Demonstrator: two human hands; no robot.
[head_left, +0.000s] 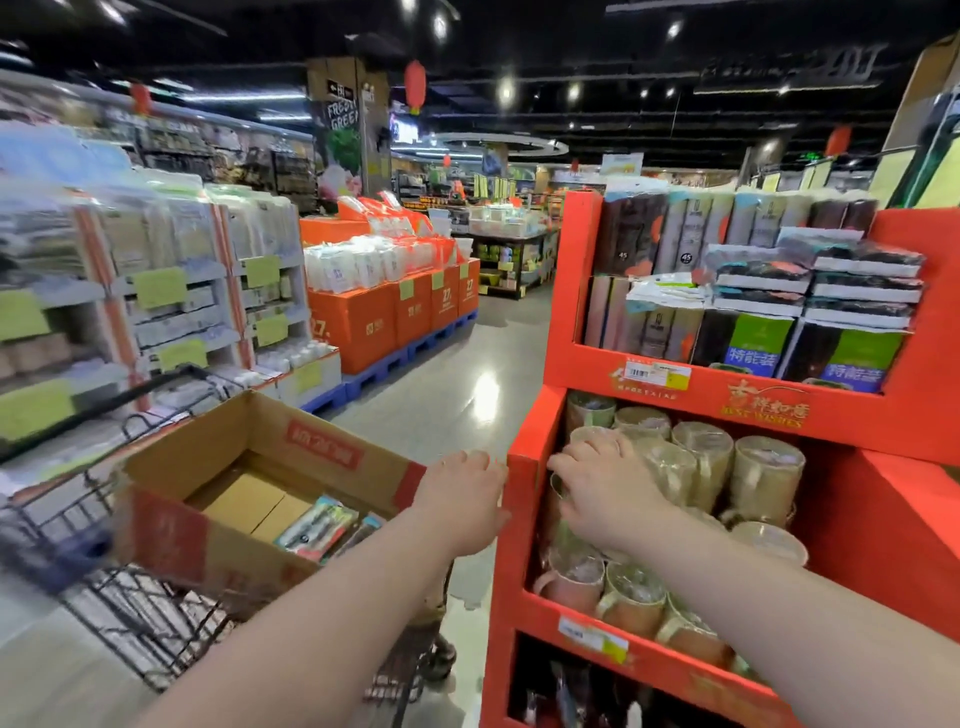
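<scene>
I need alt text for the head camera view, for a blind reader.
A person's right hand reaches onto wrapped mugs on a red display stand in a supermarket aisle. The left hand hovers beside the stand, next to a cardboard box in a shopping cart.

Bright ceiling spotlights (506, 91) glare off the floor (485, 389) (left edge motion-blurred).

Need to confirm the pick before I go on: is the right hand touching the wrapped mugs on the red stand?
Touching. The head view shows the right hand lying on the wrapped mugs, fingers curled over one mug's rim.
</scene>
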